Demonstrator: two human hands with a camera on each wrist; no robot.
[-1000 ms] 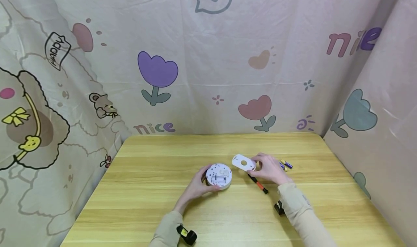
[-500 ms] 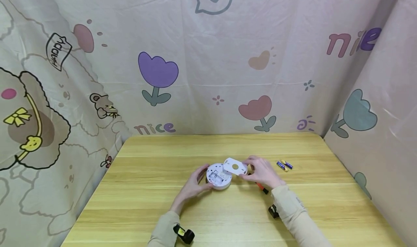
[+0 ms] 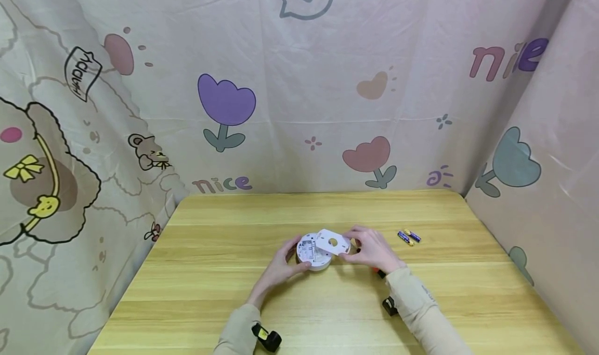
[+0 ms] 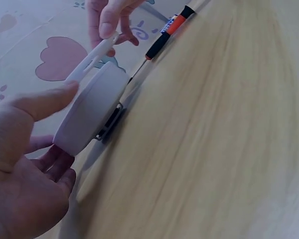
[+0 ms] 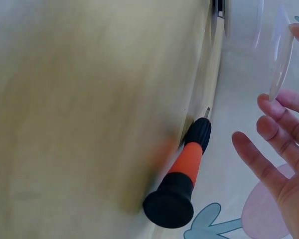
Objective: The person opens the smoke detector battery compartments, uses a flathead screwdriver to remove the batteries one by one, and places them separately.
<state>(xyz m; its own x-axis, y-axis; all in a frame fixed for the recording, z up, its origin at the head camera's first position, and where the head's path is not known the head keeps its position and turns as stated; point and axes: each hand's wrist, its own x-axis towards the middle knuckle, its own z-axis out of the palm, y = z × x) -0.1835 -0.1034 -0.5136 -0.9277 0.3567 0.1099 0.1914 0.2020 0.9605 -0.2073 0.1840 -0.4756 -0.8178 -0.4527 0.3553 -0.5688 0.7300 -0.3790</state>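
Observation:
A round white device, which looks like a smoke detector [image 3: 307, 255], lies with its back up, showing a battery compartment. My left hand [image 3: 278, 268] grips its left rim between thumb and fingers. A flat white mounting plate [image 3: 322, 240] with a round hole in the middle is pinched by my right hand [image 3: 373, 249]. This plate is tilted over the right part of the detector. In the left wrist view the plate [image 4: 96, 56] stands just off the detector's [image 4: 93, 107] face; whether their edges touch is hard to tell.
An orange and black screwdriver [image 5: 188, 162] lies on the wooden table [image 3: 210, 272], partly hidden under my right hand in the head view. Two small blue batteries [image 3: 404, 237] lie farther right. A patterned curtain [image 3: 299, 84] hangs behind the table.
My right hand has brought the plate leftward from beside the detector to over its right part. The left hand keeps its grip on the detector, which stays in nearly the same place.

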